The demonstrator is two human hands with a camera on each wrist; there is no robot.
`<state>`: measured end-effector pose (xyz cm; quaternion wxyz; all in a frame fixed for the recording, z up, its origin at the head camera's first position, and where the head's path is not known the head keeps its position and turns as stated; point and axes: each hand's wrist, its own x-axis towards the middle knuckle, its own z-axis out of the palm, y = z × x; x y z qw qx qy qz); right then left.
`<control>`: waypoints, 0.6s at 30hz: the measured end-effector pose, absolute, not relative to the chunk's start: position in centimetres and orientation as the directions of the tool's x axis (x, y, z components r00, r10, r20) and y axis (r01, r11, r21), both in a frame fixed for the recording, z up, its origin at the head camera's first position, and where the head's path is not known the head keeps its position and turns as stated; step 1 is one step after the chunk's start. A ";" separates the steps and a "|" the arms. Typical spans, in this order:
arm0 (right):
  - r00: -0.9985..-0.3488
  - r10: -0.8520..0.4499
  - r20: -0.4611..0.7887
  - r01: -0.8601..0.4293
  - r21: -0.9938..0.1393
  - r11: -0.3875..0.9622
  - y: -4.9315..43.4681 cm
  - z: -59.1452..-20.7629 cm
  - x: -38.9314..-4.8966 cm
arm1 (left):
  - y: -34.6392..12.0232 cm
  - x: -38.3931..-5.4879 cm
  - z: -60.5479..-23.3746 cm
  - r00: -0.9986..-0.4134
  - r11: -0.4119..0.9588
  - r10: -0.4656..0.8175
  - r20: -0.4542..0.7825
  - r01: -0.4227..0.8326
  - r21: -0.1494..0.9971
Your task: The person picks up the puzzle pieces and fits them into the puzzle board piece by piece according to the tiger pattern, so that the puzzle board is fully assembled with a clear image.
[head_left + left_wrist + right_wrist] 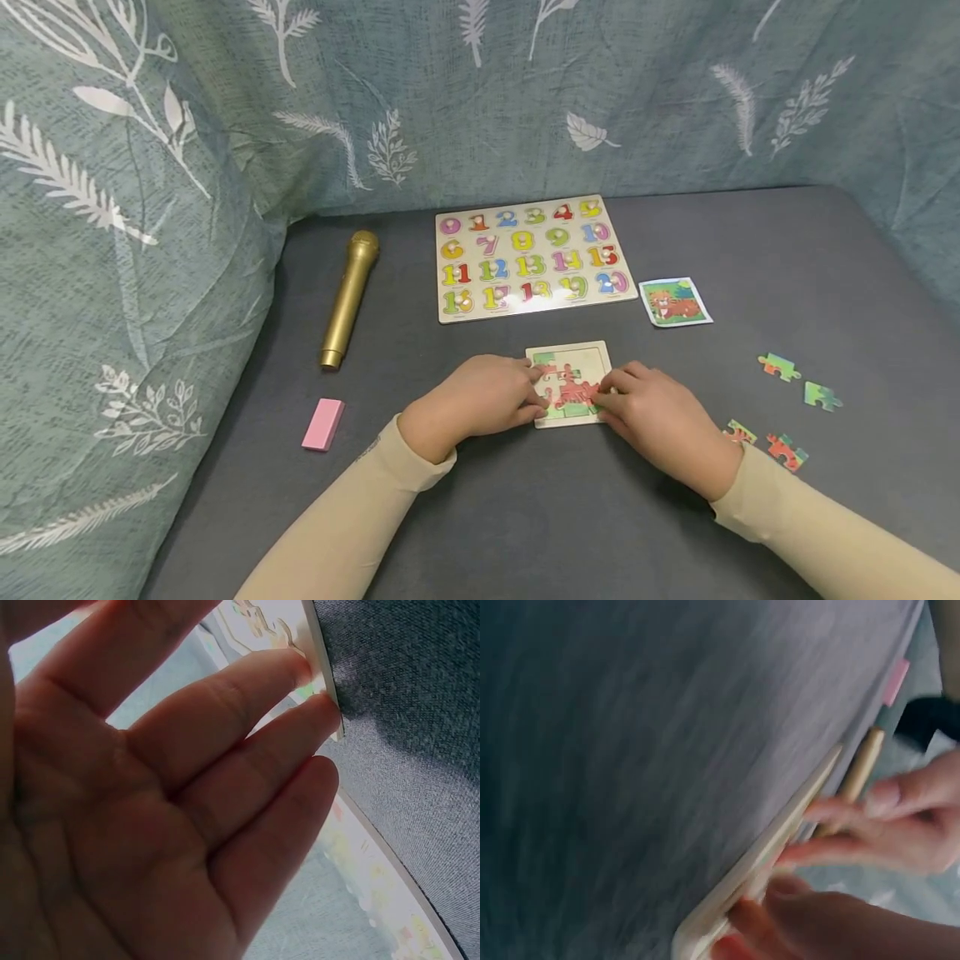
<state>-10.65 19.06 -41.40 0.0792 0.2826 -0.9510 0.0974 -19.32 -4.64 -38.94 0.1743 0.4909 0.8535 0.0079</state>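
A small wooden puzzle board (592, 358) lies in front of me, with red and green jigsaw pieces (573, 390) filling part of its recess. My left hand (480, 398) rests at the board's left side, fingertips on its rim and on the pieces there. In the left wrist view its fingers (247, 757) reach out fairly straight to the board's edge. My right hand (663, 421) is at the board's right side, thumb and fingertips pinching a red puzzle piece (590, 391) low in the recess. The fingers hide much of that piece. Motion blurs the right wrist view.
Several loose jigsaw pieces (780, 367) lie to the right, some beside the right sleeve. A tiger picture card (675, 302) and a number puzzle board (536, 258) lie behind. On the left are a gold microphone (350, 300) and a pink block (323, 425). A patterned curtain (420, 100) borders the table.
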 end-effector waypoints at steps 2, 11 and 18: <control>-0.823 -0.534 0.193 -0.559 -0.108 0.822 18.8 -41.4 -10.2 | -4.5 -19.3 -38.9 -0.464 0.524 0.837 -0.290 0.832 0.182; -0.842 -0.520 0.143 -0.529 -0.033 0.848 18.7 -41.3 -8.9 | -4.6 -19.2 -38.8 -0.470 0.532 0.834 -0.290 0.824 0.193; -0.841 -0.521 0.148 -0.530 -0.034 0.847 18.9 -41.4 -8.3 | -4.7 -19.2 -38.8 -0.468 0.530 0.834 -0.291 0.826 0.190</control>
